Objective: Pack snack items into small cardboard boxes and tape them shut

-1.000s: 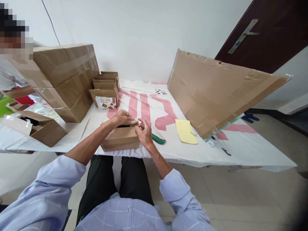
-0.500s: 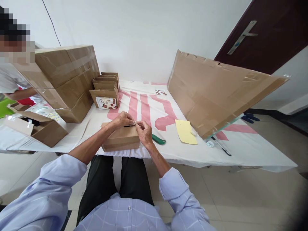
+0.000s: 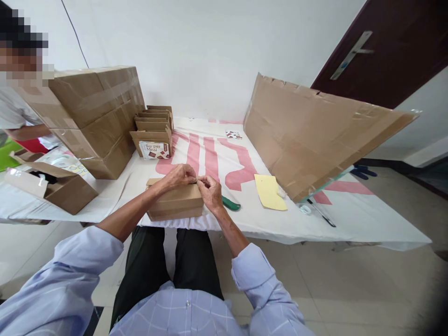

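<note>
A small brown cardboard box [image 3: 175,203] lies at the near edge of the table, right in front of me. My left hand [image 3: 178,176] rests curled on its top far edge. My right hand [image 3: 211,192] is at the box's right far corner, fingers pinched. Both hands meet over a small piece at the box's lid, too small to name. A green-handled tool [image 3: 231,203] lies on the cloth just right of my right hand.
Large taped cartons [image 3: 94,116] stand at the left, with a row of small boxes [image 3: 154,128] beside them. An open carton [image 3: 52,186] sits at the near left. A big cardboard sheet [image 3: 315,135] leans at the right. A yellow sheet [image 3: 269,191] and pen [image 3: 320,212] lie nearby. Another person [image 3: 17,107] is far left.
The box's lid has come down from slightly open to shut. My hands have drawn together at its far right corner, and my right fingers went from spread to pinched.
</note>
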`<control>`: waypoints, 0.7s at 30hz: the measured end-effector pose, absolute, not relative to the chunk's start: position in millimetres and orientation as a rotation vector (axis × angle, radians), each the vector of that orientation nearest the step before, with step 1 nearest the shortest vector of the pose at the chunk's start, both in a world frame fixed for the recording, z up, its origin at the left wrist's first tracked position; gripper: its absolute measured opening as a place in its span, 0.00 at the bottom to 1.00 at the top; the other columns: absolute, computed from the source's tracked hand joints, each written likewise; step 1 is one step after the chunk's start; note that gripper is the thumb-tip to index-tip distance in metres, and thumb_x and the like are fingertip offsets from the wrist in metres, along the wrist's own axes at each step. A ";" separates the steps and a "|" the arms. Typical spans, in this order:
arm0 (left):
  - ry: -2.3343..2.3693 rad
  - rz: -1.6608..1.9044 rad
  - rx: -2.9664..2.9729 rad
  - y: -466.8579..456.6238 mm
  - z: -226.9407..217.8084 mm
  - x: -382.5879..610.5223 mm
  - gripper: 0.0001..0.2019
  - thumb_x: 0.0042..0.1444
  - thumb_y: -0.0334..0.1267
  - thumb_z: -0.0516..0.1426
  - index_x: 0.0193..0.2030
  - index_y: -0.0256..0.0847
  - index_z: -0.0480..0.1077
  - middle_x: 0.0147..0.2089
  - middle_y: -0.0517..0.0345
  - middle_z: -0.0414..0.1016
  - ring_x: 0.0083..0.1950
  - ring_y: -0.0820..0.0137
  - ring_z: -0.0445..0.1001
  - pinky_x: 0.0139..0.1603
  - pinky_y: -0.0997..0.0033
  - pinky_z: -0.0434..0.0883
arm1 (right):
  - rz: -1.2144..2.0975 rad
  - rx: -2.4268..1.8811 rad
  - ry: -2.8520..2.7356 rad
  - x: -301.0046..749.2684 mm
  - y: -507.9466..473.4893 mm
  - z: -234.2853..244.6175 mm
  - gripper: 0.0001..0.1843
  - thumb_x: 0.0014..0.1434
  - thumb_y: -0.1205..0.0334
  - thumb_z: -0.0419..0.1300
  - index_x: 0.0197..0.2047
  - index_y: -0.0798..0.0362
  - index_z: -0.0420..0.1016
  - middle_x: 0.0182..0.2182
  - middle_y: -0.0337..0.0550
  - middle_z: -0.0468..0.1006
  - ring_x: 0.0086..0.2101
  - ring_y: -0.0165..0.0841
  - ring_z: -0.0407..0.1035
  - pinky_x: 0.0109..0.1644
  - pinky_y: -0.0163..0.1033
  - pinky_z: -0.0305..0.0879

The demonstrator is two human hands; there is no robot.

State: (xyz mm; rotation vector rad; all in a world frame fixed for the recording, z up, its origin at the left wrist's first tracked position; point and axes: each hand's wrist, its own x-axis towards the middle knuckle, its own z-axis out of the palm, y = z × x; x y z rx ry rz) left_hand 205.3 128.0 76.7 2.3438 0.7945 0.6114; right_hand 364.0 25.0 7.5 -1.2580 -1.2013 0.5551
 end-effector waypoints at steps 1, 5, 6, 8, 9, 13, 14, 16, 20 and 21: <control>0.749 0.578 2.374 127.0 78.8 203.2 0.08 0.57 0.40 0.62 0.34 0.39 0.81 0.39 0.52 0.85 0.39 0.64 0.81 0.42 0.68 0.73 | 0.555 -1.256 -1.201 363.9 25.2 7.3 0.13 0.64 0.49 0.63 0.41 0.49 0.82 0.40 0.44 0.89 0.36 0.36 0.79 0.43 0.40 0.74; 0.668 0.526 2.553 121.7 86.2 198.3 0.06 0.57 0.36 0.63 0.37 0.39 0.83 0.43 0.49 0.85 0.41 0.63 0.81 0.44 0.68 0.72 | 0.571 -1.256 -1.202 363.9 26.4 5.9 0.13 0.64 0.49 0.63 0.40 0.49 0.81 0.38 0.43 0.89 0.34 0.35 0.77 0.41 0.39 0.72; 0.676 0.523 2.603 120.1 87.3 198.6 0.06 0.58 0.35 0.63 0.36 0.39 0.83 0.43 0.49 0.85 0.41 0.63 0.81 0.43 0.68 0.71 | 0.569 -1.256 -1.200 364.1 26.6 5.7 0.13 0.64 0.49 0.63 0.40 0.50 0.81 0.38 0.43 0.89 0.34 0.35 0.77 0.41 0.39 0.72; 0.687 0.508 2.706 116.4 88.5 200.9 0.07 0.60 0.32 0.60 0.35 0.38 0.82 0.42 0.48 0.84 0.40 0.63 0.80 0.42 0.67 0.69 | 0.561 -1.255 -1.199 364.6 27.0 5.6 0.14 0.64 0.49 0.63 0.41 0.50 0.81 0.38 0.43 0.89 0.34 0.35 0.78 0.41 0.38 0.72; 0.686 0.486 2.766 114.5 88.6 202.7 0.09 0.61 0.31 0.59 0.34 0.38 0.82 0.41 0.47 0.84 0.39 0.63 0.79 0.42 0.67 0.68 | 0.556 -1.252 -1.200 364.9 27.0 5.9 0.14 0.64 0.49 0.63 0.41 0.50 0.82 0.38 0.43 0.89 0.35 0.35 0.78 0.42 0.39 0.73; 0.744 0.308 2.978 108.2 87.3 209.7 0.13 0.64 0.28 0.55 0.32 0.36 0.80 0.38 0.46 0.79 0.31 0.65 0.70 0.34 0.64 0.60 | 0.530 -1.243 -1.208 365.8 27.3 7.9 0.13 0.64 0.50 0.63 0.41 0.50 0.83 0.38 0.43 0.89 0.37 0.37 0.80 0.44 0.40 0.74; 0.774 0.276 2.999 107.1 86.8 211.0 0.13 0.64 0.27 0.54 0.32 0.35 0.79 0.37 0.46 0.78 0.28 0.67 0.67 0.33 0.64 0.58 | 0.522 -1.242 -1.213 365.9 27.3 8.4 0.13 0.64 0.51 0.63 0.41 0.50 0.83 0.38 0.43 0.89 0.37 0.37 0.80 0.44 0.40 0.74; 0.807 0.254 3.010 105.6 86.1 212.6 0.14 0.64 0.26 0.53 0.32 0.34 0.78 0.37 0.47 0.75 0.25 0.69 0.61 0.31 0.63 0.54 | 0.507 -1.243 -1.220 366.0 27.3 9.1 0.12 0.64 0.51 0.63 0.41 0.50 0.83 0.38 0.43 0.89 0.36 0.36 0.80 0.44 0.40 0.74; 0.778 0.297 2.993 106.1 87.0 212.9 0.13 0.64 0.26 0.53 0.30 0.36 0.75 0.36 0.52 0.71 0.25 0.71 0.56 0.31 0.63 0.53 | 0.499 -1.255 -1.225 365.4 25.8 9.8 0.12 0.64 0.52 0.62 0.41 0.50 0.83 0.38 0.43 0.89 0.35 0.36 0.79 0.43 0.39 0.73; 0.760 0.325 2.981 107.0 87.5 212.5 0.13 0.63 0.26 0.54 0.29 0.37 0.74 0.35 0.53 0.70 0.25 0.71 0.56 0.31 0.63 0.53 | 0.502 -1.256 -1.225 365.2 25.0 10.0 0.12 0.64 0.52 0.62 0.41 0.50 0.83 0.38 0.43 0.89 0.35 0.36 0.79 0.43 0.39 0.74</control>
